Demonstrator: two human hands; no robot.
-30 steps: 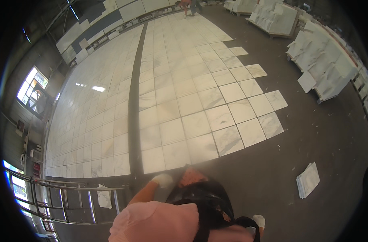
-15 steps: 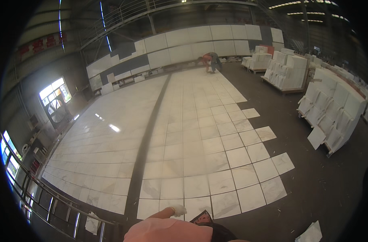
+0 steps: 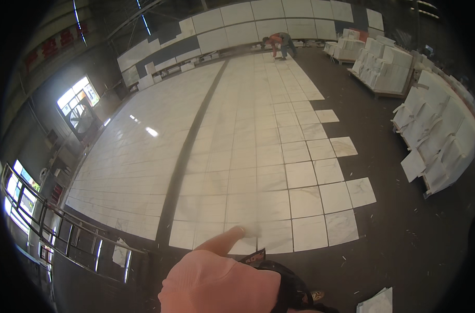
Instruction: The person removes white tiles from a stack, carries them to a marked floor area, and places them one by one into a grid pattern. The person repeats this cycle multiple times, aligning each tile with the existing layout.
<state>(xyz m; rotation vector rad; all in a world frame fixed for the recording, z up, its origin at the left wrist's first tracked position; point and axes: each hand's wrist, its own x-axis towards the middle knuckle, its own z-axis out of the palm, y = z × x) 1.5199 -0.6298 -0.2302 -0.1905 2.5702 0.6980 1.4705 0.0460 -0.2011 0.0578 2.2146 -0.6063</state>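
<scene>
My left arm, in a pink sleeve (image 3: 224, 279), reaches forward from the lower edge. On my left hand (image 3: 252, 230) is a pale glove that blends into the white marbled tiles (image 3: 275, 236) around it. The hand is over the near row, and I cannot make out its fingers or whether it touches a tile. My right hand does not show. Beside my sleeve lies black material (image 3: 289, 276) with a red-patterned piece (image 3: 254, 256); a patterned shoe (image 3: 317, 296) shows below it.
Beyond a dark strip (image 3: 188, 154), more tiles (image 3: 122, 161) cover the left floor. Wrapped tile stacks (image 3: 439, 133) stand on pallets at right. Metal railing (image 3: 86, 235) runs along the left. A co-worker (image 3: 281, 44) bends at the far end. Loose tile pieces (image 3: 377, 301) lie lower right.
My view has tipped downward, so the floor sits higher in the picture. My left arm now extends further forward over the near tiles. The distant co-worker still bends over.
</scene>
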